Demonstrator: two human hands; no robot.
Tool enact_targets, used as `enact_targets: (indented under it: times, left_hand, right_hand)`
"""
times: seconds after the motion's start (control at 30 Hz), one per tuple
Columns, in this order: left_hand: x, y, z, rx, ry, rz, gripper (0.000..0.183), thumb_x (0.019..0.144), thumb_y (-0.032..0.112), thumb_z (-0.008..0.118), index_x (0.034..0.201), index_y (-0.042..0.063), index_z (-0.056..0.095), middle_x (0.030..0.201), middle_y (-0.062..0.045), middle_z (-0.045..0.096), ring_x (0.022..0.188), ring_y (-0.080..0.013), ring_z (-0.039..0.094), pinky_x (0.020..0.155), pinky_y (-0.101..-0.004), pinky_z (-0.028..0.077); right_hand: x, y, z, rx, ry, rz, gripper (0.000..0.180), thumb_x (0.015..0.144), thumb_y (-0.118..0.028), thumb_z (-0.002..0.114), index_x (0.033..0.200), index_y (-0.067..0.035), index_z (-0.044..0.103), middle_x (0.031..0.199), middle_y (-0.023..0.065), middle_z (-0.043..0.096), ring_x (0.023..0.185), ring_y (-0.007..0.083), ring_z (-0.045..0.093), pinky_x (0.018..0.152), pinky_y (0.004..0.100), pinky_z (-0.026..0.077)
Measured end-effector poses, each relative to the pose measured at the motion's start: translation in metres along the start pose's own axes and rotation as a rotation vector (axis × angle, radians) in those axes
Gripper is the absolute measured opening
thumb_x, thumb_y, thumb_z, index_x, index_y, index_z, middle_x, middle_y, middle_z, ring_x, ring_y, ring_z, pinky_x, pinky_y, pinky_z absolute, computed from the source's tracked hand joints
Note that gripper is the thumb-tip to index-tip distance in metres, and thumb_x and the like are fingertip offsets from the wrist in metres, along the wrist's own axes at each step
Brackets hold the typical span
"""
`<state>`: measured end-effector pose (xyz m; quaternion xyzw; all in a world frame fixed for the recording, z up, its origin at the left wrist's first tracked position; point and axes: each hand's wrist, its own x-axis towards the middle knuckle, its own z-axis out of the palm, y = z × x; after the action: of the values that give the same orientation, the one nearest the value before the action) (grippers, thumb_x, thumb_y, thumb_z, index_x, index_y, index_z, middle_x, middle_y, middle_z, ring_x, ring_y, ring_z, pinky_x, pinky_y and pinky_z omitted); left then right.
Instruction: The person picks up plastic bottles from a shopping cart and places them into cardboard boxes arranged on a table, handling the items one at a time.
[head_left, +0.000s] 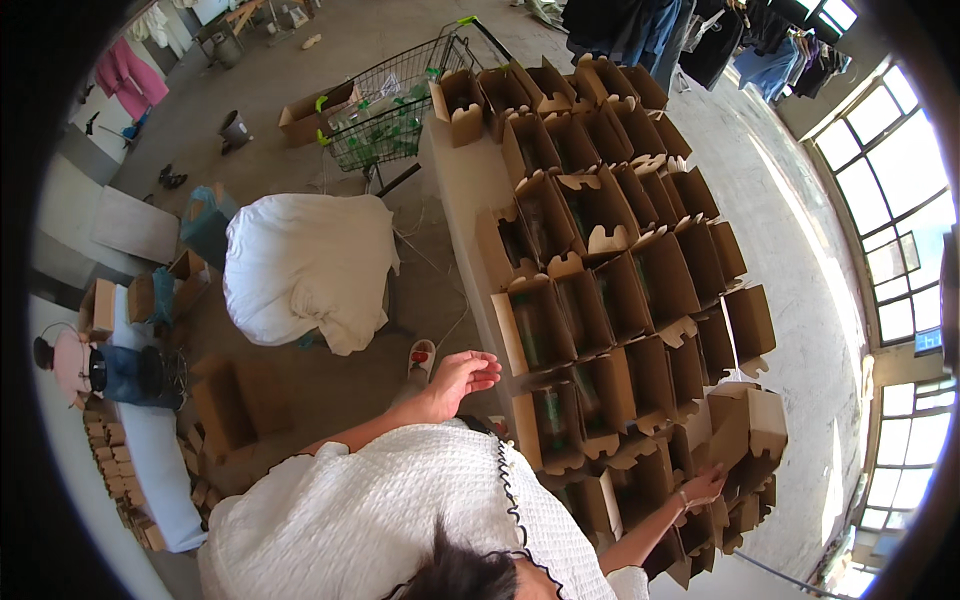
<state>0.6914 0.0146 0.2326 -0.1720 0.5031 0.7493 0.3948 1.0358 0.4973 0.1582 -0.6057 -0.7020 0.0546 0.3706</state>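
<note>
My left hand (463, 381) hovers beside the near left edge of the white table (463, 176), with nothing in it and the fingers loosely curled. On the right, my right hand (703, 486) reaches over the rows, its fingers on the lower edge of a tilted brown cardboard box (744, 431). The fingertips are partly hidden against the cardboard. Several rows of open, upright cardboard boxes (615, 300) cover much of the table, flaps standing up. Inside some of them, green glass bottles (553, 411) show; the depths of many others are too dark to see into.
A wire shopping cart (390, 112) holding clear and green bottles stands beyond the table's far left. White cloth covers a bulky heap (307, 262) to the left. Farther left, a person (97, 371) is near stacked small boxes (116, 457). Clothes (645, 30) hang at the back.
</note>
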Motion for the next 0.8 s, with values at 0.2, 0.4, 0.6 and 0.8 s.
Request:
enact_targets:
  times: [0.2, 0.4, 0.6, 0.8]
  left_hand:
    - [0.022, 0.065, -0.068, -0.006, -0.094, -0.001, 0.021, 0.101, 0.014, 0.055, 0.117, 0.001, 0.063, 0.112, -0.011, 0.070, 0.104, -0.0201, 0.068, 0.095, -0.0331, 0.055]
    - [0.041, 0.140, -0.129, 0.280, -0.150, 0.304, 0.068, 0.091, 0.026, 0.076, 0.149, 0.009, 0.045, 0.149, -0.010, 0.044, 0.137, -0.0228, 0.044, 0.111, -0.0383, 0.041]
    - [0.018, 0.204, -0.157, 0.550, 0.014, 0.839, 0.104, 0.086, 0.035, 0.082, 0.162, 0.009, 0.016, 0.162, -0.016, 0.016, 0.151, -0.0300, 0.021, 0.122, -0.0455, 0.025]
    - [0.059, 0.203, -0.188, 0.473, 0.340, 0.636, 0.101, 0.087, 0.040, 0.080, 0.156, -0.004, 0.022, 0.156, -0.021, 0.030, 0.147, -0.0320, 0.029, 0.119, -0.0431, 0.029]
  right_hand:
    - [-0.159, -0.222, -0.057, 0.483, 0.066, 0.105, 0.044, 0.106, -0.030, 0.055, 0.110, 0.012, 0.066, 0.082, 0.0173, 0.076, 0.063, 0.0220, 0.071, 0.056, 0.0297, 0.057]
    - [-0.297, -0.418, -0.023, 0.880, -0.428, 0.154, 0.029, 0.106, -0.024, 0.055, 0.099, 0.003, 0.066, 0.076, 0.0184, 0.075, 0.064, 0.0185, 0.072, 0.056, 0.0283, 0.057]
    - [-0.375, -0.545, -0.003, 0.711, -1.006, -0.467, 0.040, 0.089, 0.007, 0.058, 0.125, -0.007, 0.068, 0.114, 0.0094, 0.075, 0.076, 0.0197, 0.076, 0.066, 0.0290, 0.059]
    - [-0.422, -0.567, 0.018, 0.357, -1.144, -0.922, 0.046, 0.084, -0.001, 0.064, 0.126, -0.018, 0.067, 0.110, 0.0032, 0.074, 0.088, 0.0282, 0.074, 0.072, 0.0367, 0.060]
